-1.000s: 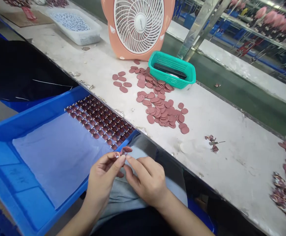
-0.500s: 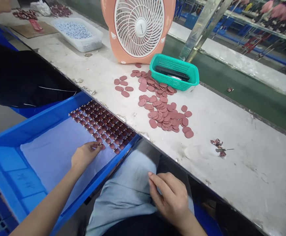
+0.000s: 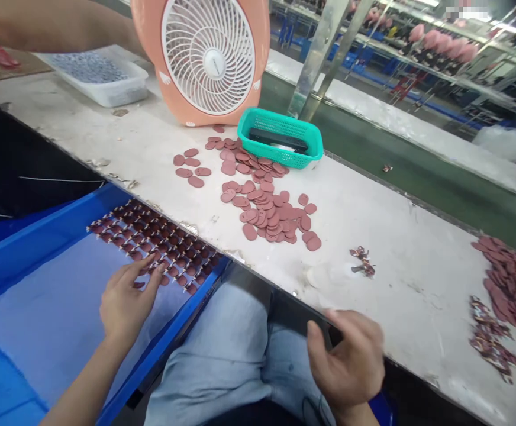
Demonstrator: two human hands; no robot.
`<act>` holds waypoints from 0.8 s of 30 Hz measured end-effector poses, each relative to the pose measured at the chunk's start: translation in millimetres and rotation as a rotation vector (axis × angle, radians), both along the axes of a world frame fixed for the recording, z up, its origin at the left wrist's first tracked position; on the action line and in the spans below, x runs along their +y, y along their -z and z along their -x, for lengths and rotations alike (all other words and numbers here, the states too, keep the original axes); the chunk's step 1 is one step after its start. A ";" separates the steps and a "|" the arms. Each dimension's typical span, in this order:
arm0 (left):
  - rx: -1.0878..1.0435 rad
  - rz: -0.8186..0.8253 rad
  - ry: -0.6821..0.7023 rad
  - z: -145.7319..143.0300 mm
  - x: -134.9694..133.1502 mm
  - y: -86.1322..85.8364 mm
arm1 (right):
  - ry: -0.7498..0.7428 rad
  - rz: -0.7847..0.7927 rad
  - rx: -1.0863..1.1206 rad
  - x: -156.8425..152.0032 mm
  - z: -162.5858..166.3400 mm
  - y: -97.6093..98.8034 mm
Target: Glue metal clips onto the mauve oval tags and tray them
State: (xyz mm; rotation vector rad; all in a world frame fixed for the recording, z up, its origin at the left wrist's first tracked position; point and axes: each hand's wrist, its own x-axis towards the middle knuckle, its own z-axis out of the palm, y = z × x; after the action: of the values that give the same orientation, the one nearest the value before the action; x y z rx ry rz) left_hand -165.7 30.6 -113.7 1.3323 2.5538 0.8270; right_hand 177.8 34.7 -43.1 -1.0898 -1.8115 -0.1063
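**Next entry, far left?**
A blue plastic tray (image 3: 164,349) lined with a pale blue sheet (image 3: 40,319). Rows of small maroon pinned pieces (image 3: 151,248) lie on the sheet, in the corner against the bench (image 3: 400,307).

**Left hand?**
The left hand (image 3: 127,302) is over the sheet, open, with fingers spread. Its fingertips are at the lower edge of the rows, and it grips nothing visible.

**Top left?**
A co-worker's forearm (image 3: 40,21), beyond a white plastic tub (image 3: 120,94) of small blue-and-white parts.

**Centre of the bench?**
A peach-coloured desk fan (image 3: 258,59) stands upright, just beside a teal plastic basket (image 3: 280,157) holding a black object. Loose maroon oval discs (image 3: 258,207) are scattered in front of both.

**Below those?**
Light blue trousers (image 3: 213,355) on the person's lap. The right hand (image 3: 347,361) is near the bench edge, blurred, open, with fingers loosely curled and nothing seen in it.

**Far right?**
A small cluster of assembled pieces (image 3: 362,261), then a heap of maroon strips (image 3: 506,284) beside a patterned pile (image 3: 489,337).
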 end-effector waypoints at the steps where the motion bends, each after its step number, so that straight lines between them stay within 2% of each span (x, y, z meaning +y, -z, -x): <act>1: 0.028 -0.110 0.029 -11.6 5.4 -9.8 | 0.118 -0.006 0.057 3.1 -5.8 -1.0; 3: 0.083 -0.285 0.173 -35.9 22.4 -30.2 | 0.282 0.098 0.111 11.0 -13.6 -4.3; 4: 0.118 -0.352 0.291 -47.4 33.1 -39.9 | 0.316 0.188 0.093 15.7 -15.4 -6.5; 5: 0.182 -0.421 0.482 -57.5 44.1 -48.5 | 0.319 0.280 0.046 20.6 -16.1 -8.8; 7: 0.249 -0.450 0.793 -71.9 63.5 -61.0 | 0.293 0.404 -0.045 30.1 -15.3 -13.3; 8: 0.230 -0.453 0.894 -76.2 70.0 -64.4 | 0.268 0.439 -0.068 34.1 -14.5 -15.0; 9: 0.179 -0.454 0.939 -78.9 73.7 -66.0 | 0.243 0.461 -0.069 37.2 -13.9 -16.3; 12: -0.015 -0.508 0.898 -84.7 66.5 -65.0 | 0.123 0.521 0.104 38.7 -12.2 -17.8; 16: -0.240 -0.546 0.712 -106.8 29.6 -73.7 | -0.094 0.572 0.415 23.6 -0.9 -20.8; 18: -0.548 -0.447 0.582 -122.7 10.9 -84.6 | -0.181 0.629 0.471 15.4 11.1 -25.0; 21: -1.200 -0.216 0.328 -140.9 -8.0 -99.4 | -0.333 0.791 0.616 10.1 30.3 -32.6; 22: -1.336 -0.167 0.266 -144.4 -12.0 -102.4 | -0.385 0.847 0.671 10.0 35.5 -34.9; 24: -1.448 -0.119 0.235 -148.3 -17.4 -105.7 | -0.474 0.937 0.760 10.4 42.9 -38.3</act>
State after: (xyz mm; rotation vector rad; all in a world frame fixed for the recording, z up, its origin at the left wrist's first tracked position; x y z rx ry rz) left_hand -17.5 13.2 -8.0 0.5558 1.1948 1.2304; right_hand 134.9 45.1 -4.9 -1.0361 -1.3219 1.3669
